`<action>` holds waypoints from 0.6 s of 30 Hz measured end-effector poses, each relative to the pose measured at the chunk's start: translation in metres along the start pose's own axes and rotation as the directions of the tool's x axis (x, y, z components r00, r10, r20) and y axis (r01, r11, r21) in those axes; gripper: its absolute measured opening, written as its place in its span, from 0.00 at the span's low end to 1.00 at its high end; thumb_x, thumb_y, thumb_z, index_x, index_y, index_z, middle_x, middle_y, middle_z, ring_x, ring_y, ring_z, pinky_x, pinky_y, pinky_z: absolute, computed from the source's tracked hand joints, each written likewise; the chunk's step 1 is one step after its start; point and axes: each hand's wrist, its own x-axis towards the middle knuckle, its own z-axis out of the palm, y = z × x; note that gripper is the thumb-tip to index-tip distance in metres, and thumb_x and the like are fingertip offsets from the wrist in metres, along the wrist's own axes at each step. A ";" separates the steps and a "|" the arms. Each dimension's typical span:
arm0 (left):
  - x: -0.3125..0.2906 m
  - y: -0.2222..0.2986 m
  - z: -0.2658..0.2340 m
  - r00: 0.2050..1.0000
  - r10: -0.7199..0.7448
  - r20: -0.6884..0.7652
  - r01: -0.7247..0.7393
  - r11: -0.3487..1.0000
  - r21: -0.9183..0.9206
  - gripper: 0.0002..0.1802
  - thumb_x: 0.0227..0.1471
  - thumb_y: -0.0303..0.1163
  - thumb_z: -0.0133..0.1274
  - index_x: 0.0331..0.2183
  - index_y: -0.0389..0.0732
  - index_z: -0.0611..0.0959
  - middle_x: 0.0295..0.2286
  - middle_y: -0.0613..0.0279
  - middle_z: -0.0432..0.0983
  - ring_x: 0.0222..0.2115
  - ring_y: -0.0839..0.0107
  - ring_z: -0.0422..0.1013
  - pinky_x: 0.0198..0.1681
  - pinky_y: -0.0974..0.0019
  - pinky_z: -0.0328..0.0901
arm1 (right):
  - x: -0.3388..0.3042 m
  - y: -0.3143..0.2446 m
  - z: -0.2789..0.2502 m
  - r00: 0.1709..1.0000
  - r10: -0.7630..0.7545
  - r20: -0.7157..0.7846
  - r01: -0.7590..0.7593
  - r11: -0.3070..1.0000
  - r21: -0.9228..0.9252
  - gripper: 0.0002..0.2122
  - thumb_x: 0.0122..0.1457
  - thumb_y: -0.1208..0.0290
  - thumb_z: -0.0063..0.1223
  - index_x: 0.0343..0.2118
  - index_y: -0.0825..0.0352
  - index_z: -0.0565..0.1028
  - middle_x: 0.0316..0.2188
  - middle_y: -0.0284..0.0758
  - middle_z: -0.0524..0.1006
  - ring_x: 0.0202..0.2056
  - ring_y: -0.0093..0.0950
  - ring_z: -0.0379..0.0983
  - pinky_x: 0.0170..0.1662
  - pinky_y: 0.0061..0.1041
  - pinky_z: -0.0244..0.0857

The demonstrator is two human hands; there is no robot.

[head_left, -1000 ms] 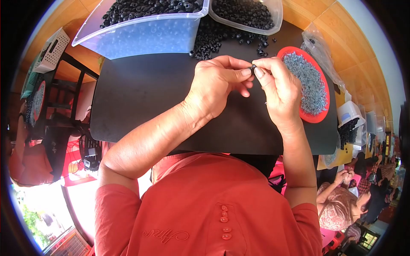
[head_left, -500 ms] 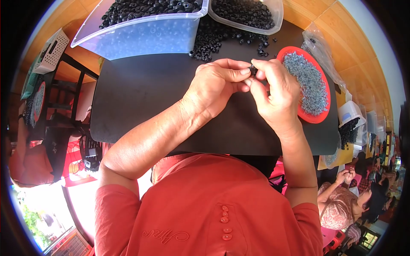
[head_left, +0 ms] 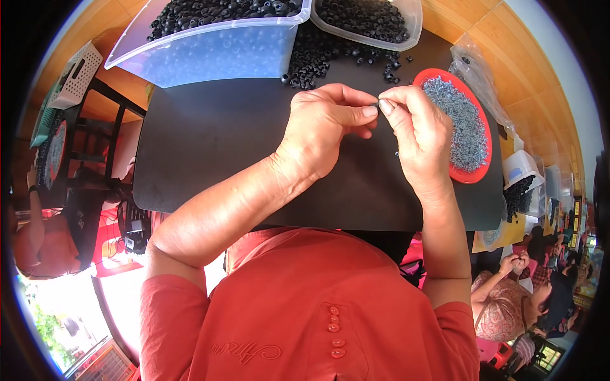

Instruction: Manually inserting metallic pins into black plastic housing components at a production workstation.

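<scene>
"What's at the left?"
"A clear tub (head_left: 216, 60) of black pieces (head_left: 235, 9) on the black counter (head_left: 203, 140)."
"And the left hand (head_left: 318, 124)?"
"Thumb and forefinger pinch a small black part (head_left: 375, 106) above the counter."
"The right hand (head_left: 422, 130)?"
"Thumb and forefinger close together, at that part's right side; I can't tell what they grip."
"Farther right?"
"A red plate (head_left: 469, 178) heaped with blue-grey bits (head_left: 467, 127)."

The left hand (head_left: 321, 124) pinches a small dark piece (head_left: 375, 106) near the right hand's (head_left: 422, 136) fingertips. A red tray (head_left: 469, 177) holds bluish bits.
</scene>
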 end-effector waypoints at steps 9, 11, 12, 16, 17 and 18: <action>0.001 0.002 -0.004 0.999 -0.025 -0.047 0.017 0.986 -0.164 0.05 0.51 0.17 0.55 0.33 0.27 0.80 0.30 0.52 0.78 0.31 0.65 0.75 0.35 0.65 0.70 | -0.003 -0.006 0.005 0.999 -0.023 0.030 0.024 0.999 -0.045 0.09 0.52 0.83 0.58 0.36 0.70 0.74 0.25 0.34 0.73 0.24 0.25 0.72 0.27 0.22 0.65; 0.002 -0.001 -0.002 0.996 -0.074 -0.047 0.063 0.976 -0.210 0.05 0.52 0.17 0.54 0.34 0.27 0.80 0.31 0.51 0.78 0.33 0.64 0.75 0.38 0.64 0.70 | -0.005 -0.003 0.010 0.997 -0.078 -0.018 0.075 0.989 -0.129 0.13 0.47 0.84 0.60 0.37 0.70 0.74 0.24 0.33 0.71 0.23 0.25 0.70 0.26 0.22 0.65; 0.003 -0.001 -0.001 0.996 -0.077 -0.044 0.066 0.976 -0.210 0.05 0.52 0.17 0.54 0.34 0.27 0.80 0.31 0.51 0.78 0.33 0.64 0.75 0.38 0.64 0.70 | -0.006 0.001 0.013 0.993 -0.118 -0.030 0.110 0.973 -0.203 0.16 0.43 0.85 0.60 0.37 0.69 0.74 0.23 0.33 0.70 0.23 0.25 0.70 0.26 0.24 0.65; 0.002 -0.003 -0.002 0.994 -0.098 -0.057 0.082 0.969 -0.231 0.05 0.52 0.18 0.54 0.33 0.27 0.80 0.31 0.51 0.78 0.33 0.64 0.75 0.39 0.63 0.70 | -0.008 0.005 0.017 0.977 -0.207 -0.043 0.181 0.926 -0.331 0.16 0.42 0.84 0.61 0.37 0.69 0.74 0.23 0.34 0.71 0.24 0.27 0.70 0.26 0.26 0.65; 0.002 -0.004 -0.002 0.993 -0.103 -0.062 0.086 0.969 -0.233 0.05 0.52 0.19 0.54 0.33 0.27 0.80 0.31 0.51 0.78 0.34 0.64 0.75 0.40 0.63 0.70 | -0.010 0.006 0.017 0.977 -0.210 -0.027 0.187 0.917 -0.351 0.15 0.43 0.80 0.61 0.36 0.67 0.72 0.26 0.35 0.71 0.26 0.31 0.71 0.26 0.29 0.66; 0.003 -0.003 -0.003 0.993 -0.104 -0.060 0.087 0.969 -0.233 0.05 0.52 0.19 0.54 0.33 0.27 0.80 0.31 0.51 0.78 0.34 0.64 0.75 0.40 0.63 0.70 | -0.010 0.007 0.017 0.977 -0.212 -0.011 0.193 0.908 -0.371 0.14 0.45 0.76 0.61 0.35 0.66 0.71 0.29 0.37 0.72 0.28 0.36 0.71 0.27 0.33 0.66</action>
